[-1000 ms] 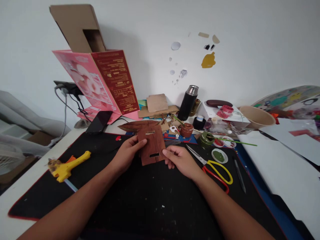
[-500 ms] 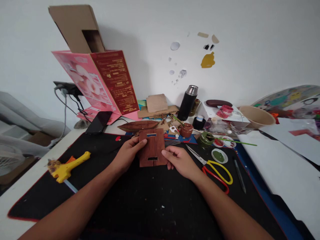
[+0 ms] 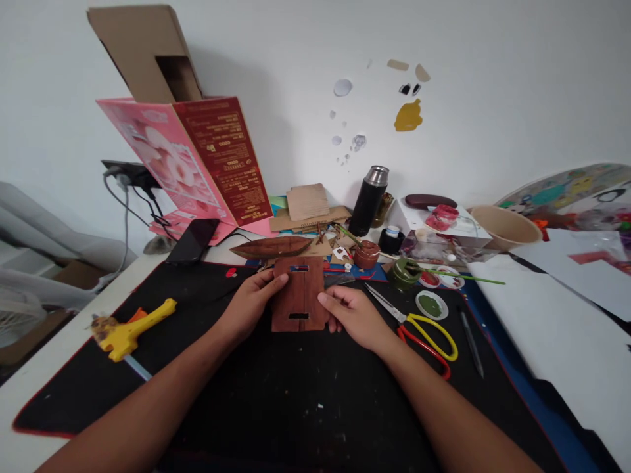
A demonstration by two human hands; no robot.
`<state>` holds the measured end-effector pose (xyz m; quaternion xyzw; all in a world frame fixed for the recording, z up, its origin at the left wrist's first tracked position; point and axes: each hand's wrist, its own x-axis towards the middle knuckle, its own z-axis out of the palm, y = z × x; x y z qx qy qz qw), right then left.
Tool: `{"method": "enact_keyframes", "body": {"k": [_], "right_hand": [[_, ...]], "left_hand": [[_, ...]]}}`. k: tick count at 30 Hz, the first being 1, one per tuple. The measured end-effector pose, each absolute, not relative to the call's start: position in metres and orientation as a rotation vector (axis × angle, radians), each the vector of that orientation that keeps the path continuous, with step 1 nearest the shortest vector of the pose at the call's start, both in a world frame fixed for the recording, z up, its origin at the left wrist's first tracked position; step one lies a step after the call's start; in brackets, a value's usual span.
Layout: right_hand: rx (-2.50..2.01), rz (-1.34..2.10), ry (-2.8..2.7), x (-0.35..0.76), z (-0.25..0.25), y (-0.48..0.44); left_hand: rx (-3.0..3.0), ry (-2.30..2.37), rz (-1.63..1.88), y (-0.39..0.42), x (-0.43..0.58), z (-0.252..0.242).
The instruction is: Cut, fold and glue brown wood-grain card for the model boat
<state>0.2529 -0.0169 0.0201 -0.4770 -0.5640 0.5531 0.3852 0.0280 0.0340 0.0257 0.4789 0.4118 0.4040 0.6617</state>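
Between my two hands is a reddish-brown painted panel (image 3: 298,293), probably cardboard, with a slot cut near its top and another near its bottom. My left hand (image 3: 256,295) pinches its left edge, thumb on the front face. My right hand (image 3: 355,316) is closed on the right edge, its thumb tip at the border and its fingers partly hidden behind. The panel is held up over the black mat (image 3: 296,407). Just behind it lies a brown boat-shaped piece (image 3: 271,247). To the right of my right hand are scissors (image 3: 419,328) with yellow and red handles.
A yellow glue gun (image 3: 133,328) lies at the left, a black phone (image 3: 192,240) behind it. A pink box (image 3: 197,164) stands at the back. Paint jars (image 3: 405,272), a green paint dish (image 3: 432,305), a pen (image 3: 470,341) and a black flask (image 3: 367,200) are on the right.
The panel has tilted slightly, and its slots show a little differently. Both hands keep their hold on its edges. The whole view has shifted slightly.
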Motion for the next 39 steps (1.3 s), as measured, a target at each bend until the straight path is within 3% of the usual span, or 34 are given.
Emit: {"method": "enact_keyframes", "body": {"k": [8, 18, 39], "right_hand": [[-1.237, 1.305, -1.326, 0.2534, 0.0218, -0.0149], [-1.216, 1.381, -1.375, 0.2519, 0.0217, -0.0171], [-1.181, 1.343, -1.228, 0.2518, 0.0250, -0.0156]], "left_hand": [[1.190, 0.927, 0.740, 0.0291, 0.0281, 0.0302], [1.210, 1.012, 0.918, 0.0363, 0.0241, 0.0236], [1.106, 0.856, 0.855, 0.0305, 0.0282, 0.0254]]}}
